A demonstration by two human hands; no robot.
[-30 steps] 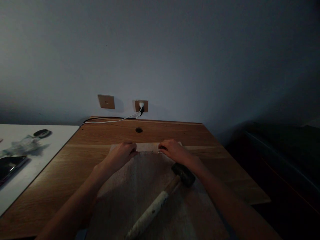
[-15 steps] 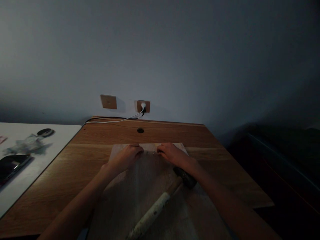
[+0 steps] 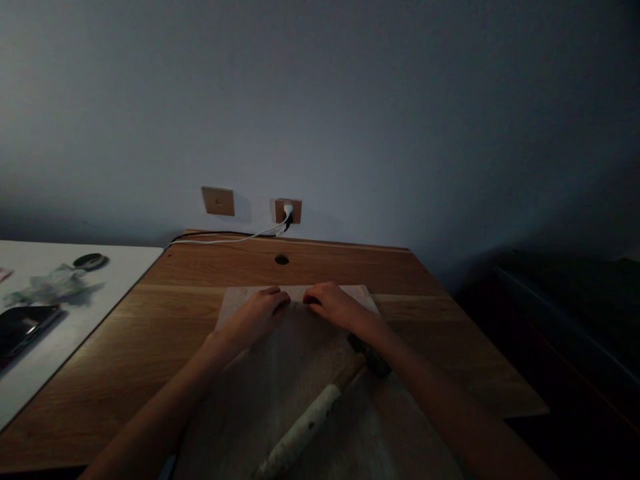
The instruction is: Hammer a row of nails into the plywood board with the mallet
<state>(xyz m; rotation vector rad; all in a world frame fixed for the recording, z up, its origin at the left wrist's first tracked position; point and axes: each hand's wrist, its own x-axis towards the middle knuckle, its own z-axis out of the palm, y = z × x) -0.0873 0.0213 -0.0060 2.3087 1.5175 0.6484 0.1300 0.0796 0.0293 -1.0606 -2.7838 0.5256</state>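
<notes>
1. Right hand point(image 3: 333, 303) and left hand point(image 3: 263, 308) have moved closer together on the board point(image 3: 270, 383).
2. Both curl near its far edge; I can't tell if they pinch anything.
3. A hammer point(image 3: 315, 417) lies on it.
4. Under the board is a brown desk point(image 3: 115, 353).

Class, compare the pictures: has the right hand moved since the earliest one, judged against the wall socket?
Yes: the right hand has moved left; it now lies closer to straight below the wall socket.
</notes>
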